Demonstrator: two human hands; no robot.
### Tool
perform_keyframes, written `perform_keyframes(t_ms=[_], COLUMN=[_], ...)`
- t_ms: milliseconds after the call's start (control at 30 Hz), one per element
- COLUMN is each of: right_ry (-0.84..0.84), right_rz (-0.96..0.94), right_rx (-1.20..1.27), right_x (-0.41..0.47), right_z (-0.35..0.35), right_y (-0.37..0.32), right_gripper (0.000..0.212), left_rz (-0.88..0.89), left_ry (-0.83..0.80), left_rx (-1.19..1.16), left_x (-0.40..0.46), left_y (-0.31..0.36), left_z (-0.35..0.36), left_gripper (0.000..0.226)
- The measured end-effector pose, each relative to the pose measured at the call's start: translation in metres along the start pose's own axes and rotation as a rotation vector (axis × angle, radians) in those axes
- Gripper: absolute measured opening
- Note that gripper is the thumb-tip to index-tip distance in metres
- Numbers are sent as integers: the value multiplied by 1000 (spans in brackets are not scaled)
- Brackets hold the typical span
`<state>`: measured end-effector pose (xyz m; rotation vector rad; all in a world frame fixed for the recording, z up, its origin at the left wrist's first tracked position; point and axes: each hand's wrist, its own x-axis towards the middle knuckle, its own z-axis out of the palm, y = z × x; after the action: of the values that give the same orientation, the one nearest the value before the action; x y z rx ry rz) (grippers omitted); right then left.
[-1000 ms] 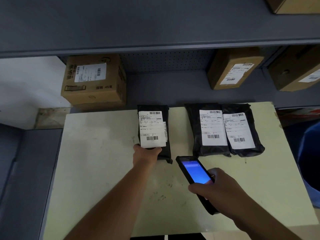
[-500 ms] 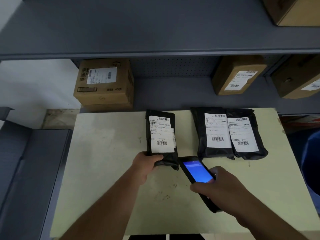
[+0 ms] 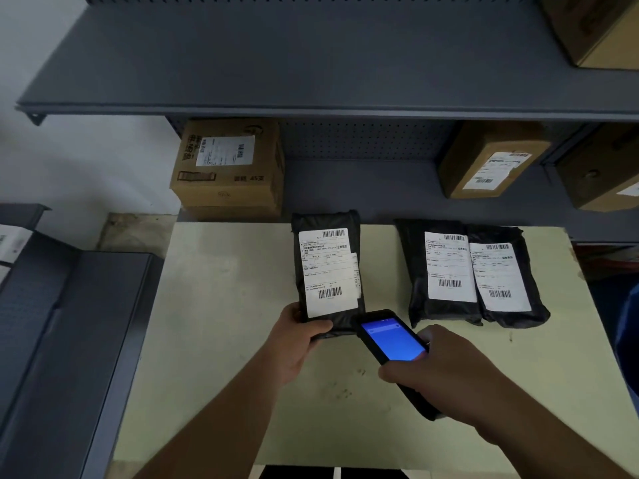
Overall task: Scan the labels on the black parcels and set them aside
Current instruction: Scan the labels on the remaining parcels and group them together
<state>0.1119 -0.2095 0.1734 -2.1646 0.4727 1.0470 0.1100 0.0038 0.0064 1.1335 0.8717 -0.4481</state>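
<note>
The black parcel [image 3: 328, 271] lies label-up on the pale tabletop [image 3: 221, 305], and the fingers of my left hand [image 3: 297, 344] clench its near end. Just right of that parcel, my right hand [image 3: 446, 371] grips the handheld scanner [image 3: 392, 340], whose blue screen faces up and whose top edge meets the parcel's near corner. Farther right of the parcel, two more black parcels [image 3: 473, 274] lie overlapping. Behind it, a cardboard box [image 3: 228, 167] sits on the grey shelf [image 3: 363, 188].

black parcel [image 3: 328, 271], white label [image 3: 330, 273], blue screen [image 3: 392, 340]
</note>
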Motion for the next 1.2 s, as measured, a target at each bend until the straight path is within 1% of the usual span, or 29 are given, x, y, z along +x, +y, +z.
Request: perform_keyframes(t_ms=[167,367,467,767,1200], right_ry=[-17,-43,-39,-30,-52], right_rz=[-10,-15,-11,-12,16], right_rx=[-39,-48,-50,-78,-16], right_x=[-3,-5,-4,-3,-3], right_z=[6,13,15,18,22], right_y=[-8,-11,-11,-8,0], right_gripper=[50,50,53,54,58], left_rz=[36,48,43,57,46], left_ry=[-2,-15,-16,-29,-19], left_rx=[-40,-10,18,65,49], left_x=[-7,-12,-12,-14,-13], left_y=[2,2,1,0,-4], left_z=[-6,-11,-13,-14,-9], left_gripper=[56,60,62,64,64])
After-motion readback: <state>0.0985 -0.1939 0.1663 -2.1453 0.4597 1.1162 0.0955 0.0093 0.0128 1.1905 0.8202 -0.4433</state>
